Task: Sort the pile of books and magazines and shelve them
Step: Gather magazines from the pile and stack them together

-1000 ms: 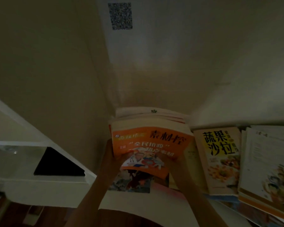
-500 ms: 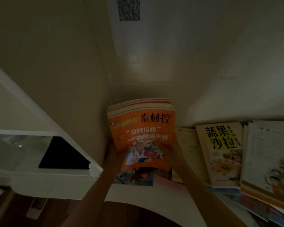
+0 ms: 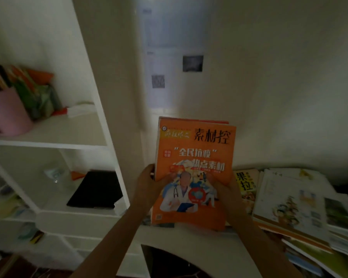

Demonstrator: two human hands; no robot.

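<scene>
Both hands, left hand and right hand, clasp orange magazine stack by lower edges. Stack now lifted upright, clear of pile at its right; bookshelf at its left comes into view, so shelving likely next.

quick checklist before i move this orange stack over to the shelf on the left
1. Left hand grips the orange stack at its left edge: ok.
2. Right hand grips its right edge: ok.
3. Stack lifted off the pile of books: ok.
4. Bare space on the upper shelf beside the shelved books: ok.
5. Magazines in the stack squared up: cannot tell, back ones hidden.
</scene>
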